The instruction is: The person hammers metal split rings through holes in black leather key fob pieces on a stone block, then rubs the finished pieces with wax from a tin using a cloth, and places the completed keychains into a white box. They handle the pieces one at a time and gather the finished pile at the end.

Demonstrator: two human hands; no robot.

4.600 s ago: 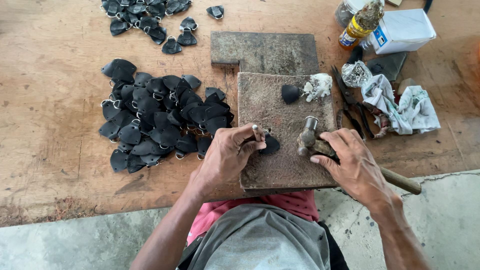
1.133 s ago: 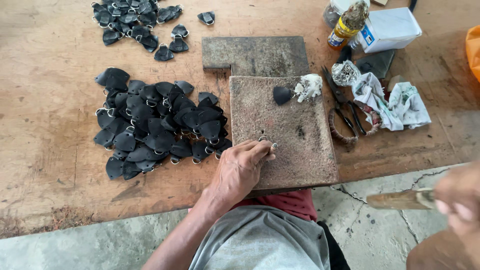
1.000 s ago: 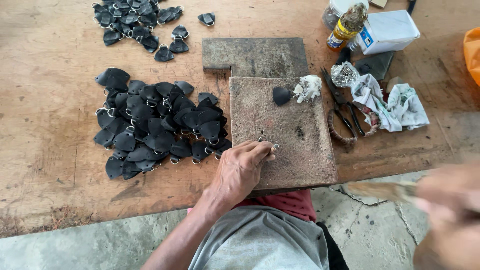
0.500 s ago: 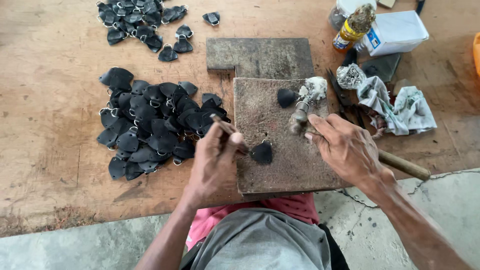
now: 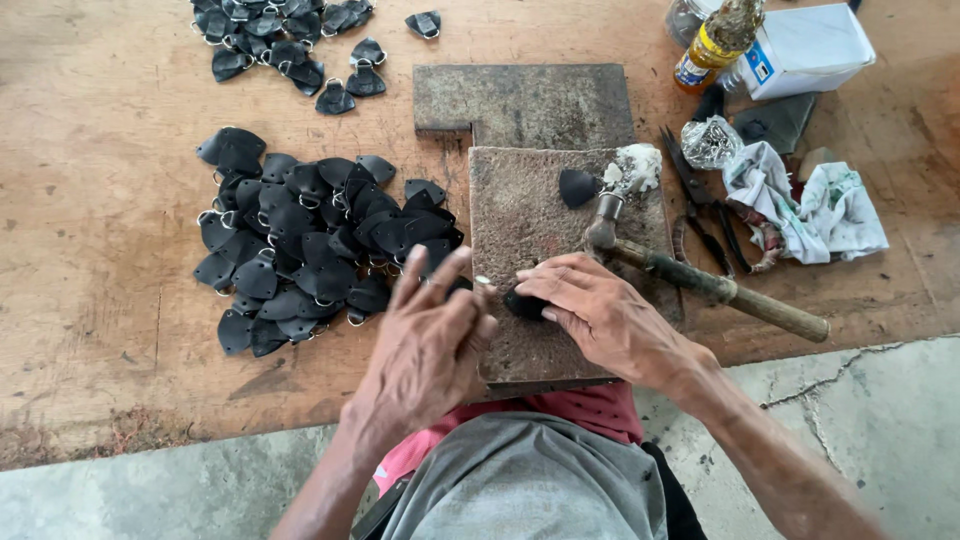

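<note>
Black leather piece, small and shield-shaped (image 5: 522, 303), lies on the near half of the pitted grey stone slab (image 5: 530, 215), directly between the two hands. Its long axis cannot be told; the fingers cover most of it. The right hand (image 5: 600, 318) is the nearer: it lies palm down, fingers extended leftward and partly closed, fingertips pressing on the piece. The left hand (image 5: 430, 345) rests at the slab's left edge, fingers loosely spread and pointing away from the body; what it grips, if anything, cannot be told. A wooden-handled hammer (image 5: 700, 282) lies on the slab just beyond the right hand, head toward the middle, handle trailing right over the tabletop (image 5: 100, 250), untouched. A heap of like black leather pieces with metal rings (image 5: 310, 245) sits just left of the slab.
</note>
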